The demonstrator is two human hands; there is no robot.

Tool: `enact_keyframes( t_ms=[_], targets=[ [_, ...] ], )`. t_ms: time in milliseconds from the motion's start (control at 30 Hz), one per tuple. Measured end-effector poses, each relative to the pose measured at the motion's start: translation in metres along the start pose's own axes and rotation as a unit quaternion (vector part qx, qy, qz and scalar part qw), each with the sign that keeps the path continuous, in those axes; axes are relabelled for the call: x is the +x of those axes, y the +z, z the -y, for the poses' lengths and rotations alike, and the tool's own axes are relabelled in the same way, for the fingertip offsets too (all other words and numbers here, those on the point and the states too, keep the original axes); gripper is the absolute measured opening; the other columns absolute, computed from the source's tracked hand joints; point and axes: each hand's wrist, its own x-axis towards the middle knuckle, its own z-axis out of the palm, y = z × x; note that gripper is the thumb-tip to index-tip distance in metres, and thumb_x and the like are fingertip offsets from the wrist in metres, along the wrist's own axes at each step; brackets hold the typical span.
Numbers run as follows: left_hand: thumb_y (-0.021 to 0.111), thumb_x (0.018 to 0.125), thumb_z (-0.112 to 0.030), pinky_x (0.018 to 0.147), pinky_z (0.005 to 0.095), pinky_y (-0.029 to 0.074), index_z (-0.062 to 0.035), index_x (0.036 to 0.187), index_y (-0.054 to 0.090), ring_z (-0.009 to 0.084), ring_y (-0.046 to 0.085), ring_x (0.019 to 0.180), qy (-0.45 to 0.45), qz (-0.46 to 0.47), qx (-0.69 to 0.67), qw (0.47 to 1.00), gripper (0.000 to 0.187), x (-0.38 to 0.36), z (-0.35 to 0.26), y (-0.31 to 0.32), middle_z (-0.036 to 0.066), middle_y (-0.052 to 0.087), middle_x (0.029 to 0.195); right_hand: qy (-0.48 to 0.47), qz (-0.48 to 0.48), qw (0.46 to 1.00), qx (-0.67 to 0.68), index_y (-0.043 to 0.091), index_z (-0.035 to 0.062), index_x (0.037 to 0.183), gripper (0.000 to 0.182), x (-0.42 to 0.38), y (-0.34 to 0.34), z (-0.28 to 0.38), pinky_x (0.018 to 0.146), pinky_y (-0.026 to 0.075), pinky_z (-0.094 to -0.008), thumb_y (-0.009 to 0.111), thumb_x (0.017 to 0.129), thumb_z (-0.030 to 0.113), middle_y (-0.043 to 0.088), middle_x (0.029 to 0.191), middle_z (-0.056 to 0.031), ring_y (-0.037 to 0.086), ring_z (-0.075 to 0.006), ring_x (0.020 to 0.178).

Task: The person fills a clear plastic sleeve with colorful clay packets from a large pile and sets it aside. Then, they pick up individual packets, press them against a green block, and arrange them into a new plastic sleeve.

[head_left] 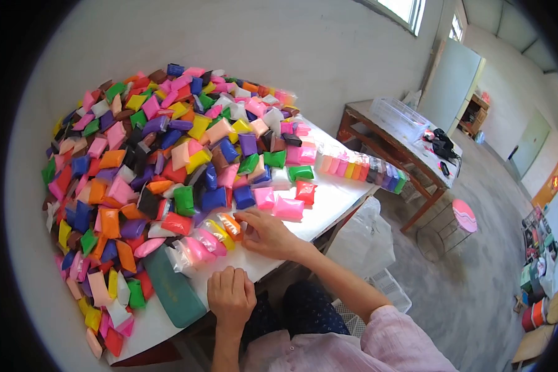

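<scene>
My right hand [270,234] reaches over the table with its fingers closed on the edge of an orange packet [230,227], which looks like soft modelling clay in clear film. This packet ends a short row, beside a yellow packet [218,233] and pink packets [198,249] in clear wrap. My left hand [231,296] is curled into a fist at the table's front edge, just below the row, with nothing showing in it. A flat green case [170,286] lies left of the row. Behind it spreads a big heap of coloured packets [161,149].
A long line of packets in clear wrap [359,167] lies on the white table [335,198] at the right. Beyond it stands a wooden desk [378,127] with a clear plastic bin [403,118]. A plastic bag [366,239], white basket [390,290] and pink-topped stool [465,216] are to the right.
</scene>
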Motion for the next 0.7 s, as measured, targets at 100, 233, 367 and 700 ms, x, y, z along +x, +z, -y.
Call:
enact_keyframes(
  t_ms=[100,233,367,700],
  targets=[
    [0.065,0.076,0.000,0.064,0.0425,0.042,-0.0012,0.082,0.058,0.0310,0.051,0.072,-0.004,-0.005,-0.009,1.000,0.009,-0.001,-0.001,0.001,0.012,0.055,0.082,0.014,0.016,1.000,0.018,0.049,-0.0004,0.136,0.062,-0.006,-0.003,-0.003,0.081,0.054,-0.0322,0.069,0.077,0.005,0.055,0.121,-0.0136,0.064,-0.0220,0.092],
    [0.065,0.077,-0.001,0.064,0.0415,0.042,-0.0016,0.081,0.059,0.0303,0.051,0.070,-0.014,-0.004,0.000,1.000,0.007,-0.001,-0.004,-0.002,0.012,0.054,0.079,0.025,0.020,0.999,0.024,0.048,-0.0002,0.137,0.066,-0.006,-0.004,-0.002,0.081,0.055,-0.0307,0.069,0.075,0.001,0.054,0.123,-0.0131,0.063,-0.0206,0.093],
    [0.065,0.077,-0.001,0.063,0.0410,0.041,-0.0018,0.081,0.059,0.0298,0.051,0.070,-0.018,-0.008,0.003,1.000,0.007,-0.004,-0.003,-0.001,0.011,0.055,0.079,0.032,0.024,0.999,0.027,0.048,0.0002,0.138,0.065,-0.006,-0.004,-0.002,0.082,0.055,-0.0307,0.068,0.076,0.000,0.054,0.123,-0.0129,0.063,-0.0203,0.093],
    [0.066,0.069,-0.003,0.062,0.0404,0.042,-0.0034,0.084,0.062,0.0293,0.053,0.069,-0.028,-0.025,-0.004,0.999,0.015,-0.007,-0.003,0.000,0.010,0.057,0.080,0.023,-0.004,0.993,0.113,0.056,0.0046,0.130,0.051,-0.005,-0.015,0.003,0.075,0.054,-0.0267,0.062,0.081,-0.007,0.063,0.118,-0.0088,0.063,-0.0139,0.092]
  ],
)
